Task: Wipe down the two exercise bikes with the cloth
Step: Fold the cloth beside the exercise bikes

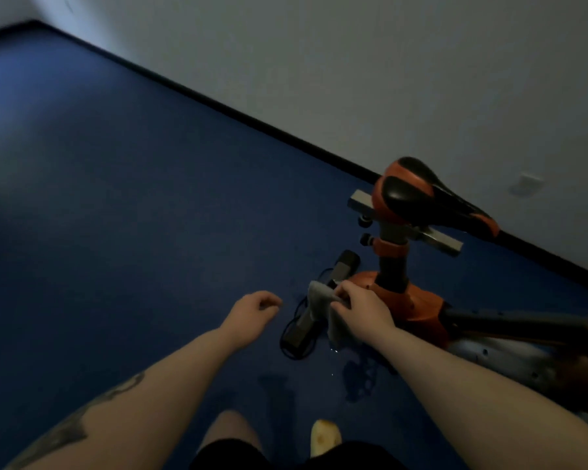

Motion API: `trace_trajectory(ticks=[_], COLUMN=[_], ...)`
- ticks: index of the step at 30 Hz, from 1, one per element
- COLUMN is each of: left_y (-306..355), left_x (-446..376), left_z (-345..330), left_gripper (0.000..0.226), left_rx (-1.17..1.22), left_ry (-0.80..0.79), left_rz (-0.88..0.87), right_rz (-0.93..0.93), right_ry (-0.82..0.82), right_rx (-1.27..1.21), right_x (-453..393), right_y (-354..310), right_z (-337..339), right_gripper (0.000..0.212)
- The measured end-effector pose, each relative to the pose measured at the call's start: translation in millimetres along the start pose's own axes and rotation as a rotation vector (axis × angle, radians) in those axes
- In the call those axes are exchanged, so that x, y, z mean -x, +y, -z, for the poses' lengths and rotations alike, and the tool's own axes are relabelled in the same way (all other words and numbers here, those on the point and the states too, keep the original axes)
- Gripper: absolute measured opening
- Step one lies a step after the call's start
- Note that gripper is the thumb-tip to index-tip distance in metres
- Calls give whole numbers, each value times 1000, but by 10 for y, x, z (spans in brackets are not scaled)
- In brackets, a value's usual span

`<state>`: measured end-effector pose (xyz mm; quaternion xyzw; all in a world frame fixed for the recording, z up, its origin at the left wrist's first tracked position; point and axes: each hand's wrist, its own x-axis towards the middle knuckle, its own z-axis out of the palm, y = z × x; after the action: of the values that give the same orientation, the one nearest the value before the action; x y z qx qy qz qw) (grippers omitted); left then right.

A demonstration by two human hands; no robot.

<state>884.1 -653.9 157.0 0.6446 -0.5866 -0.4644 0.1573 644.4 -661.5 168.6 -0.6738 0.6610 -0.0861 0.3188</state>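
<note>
Bare knees and a shoe tip [325, 435] sit lowest over the blue floor [133, 215]. Left hand [252, 315] hovers with fingers loosely curled, holding nothing. Right hand [364, 308] pinches the grey cloth [323, 300] against the black pedal [316, 310] of the orange exercise bike [408, 300], whose saddle [428, 195] stands near the wall [387, 62].

Both bare forearms reach forward from the near edge. The left forearm carries a dark tattoo; the left hand [252, 312] hovers palm down, fingers loosely curled, holding nothing. The right hand [362, 308] lies farther right, knuckles up, its fingers and thumb pinching a cloth [323, 300]. The two hands sit near each other, apart.
</note>
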Motion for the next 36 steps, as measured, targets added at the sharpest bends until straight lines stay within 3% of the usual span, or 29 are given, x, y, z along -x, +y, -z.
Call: trace_trajectory(ticks=[6,18,26,36], left_y=[-331,-481,-35,954], left_x=[-682,-2298,-3332,-5122], left_z=[665,2422,2578,2677], left_gripper=[13,18,22,22], left_rx=[-24,-218,-258,-422], left_ry=[-29,-193,-318,-414], left_rz=[31,-74,-188,-317], right_rz=[-7,-249,-331,-419], right_ry=[-38,164,234,323], right_rx=[7,-100,-77,-175], right_x=[-871,-2301,-3185,-4426], right_y=[-523,-1625,-1697,-1236], right_z=[-191,-339,-89,697], right_gripper=[8,7,6,4])
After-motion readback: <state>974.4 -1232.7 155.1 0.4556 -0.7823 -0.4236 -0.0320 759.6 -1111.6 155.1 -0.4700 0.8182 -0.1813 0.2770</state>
